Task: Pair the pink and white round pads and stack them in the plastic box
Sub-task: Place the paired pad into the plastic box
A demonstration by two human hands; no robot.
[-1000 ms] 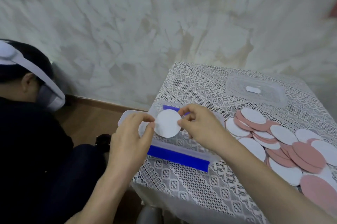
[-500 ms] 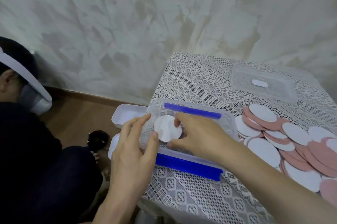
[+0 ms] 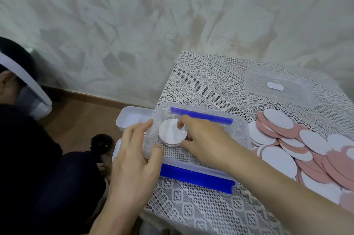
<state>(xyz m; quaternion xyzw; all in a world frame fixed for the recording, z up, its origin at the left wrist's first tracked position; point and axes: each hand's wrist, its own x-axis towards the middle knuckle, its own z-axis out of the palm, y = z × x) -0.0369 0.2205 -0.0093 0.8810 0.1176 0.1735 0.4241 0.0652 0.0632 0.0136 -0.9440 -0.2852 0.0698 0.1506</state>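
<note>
Right hand [image 3: 206,139] pinches the top pad [image 3: 171,132] onto the stack [image 3: 169,144] at the 9 o'clock end of the box [image 3: 247,139]. Left hand [image 3: 132,158], fingers relaxed, steadies that wall. Released off-centre, the pad could slide and topple the stack. One box, one lid [image 3: 277,85] at 1 o'clock, one stack. The pile [image 3: 287,139] at 3 o'clock overlaps beyond counting.

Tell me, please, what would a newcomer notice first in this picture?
First, two hands at the clear box on the left edge of the lace cloth: the right hand pinches a white pad inside it, and the left hand rests on the box's left end. Next, the loose pile of pink and white pads lies to the right. A second person wearing a white headset sits at far left.
</note>
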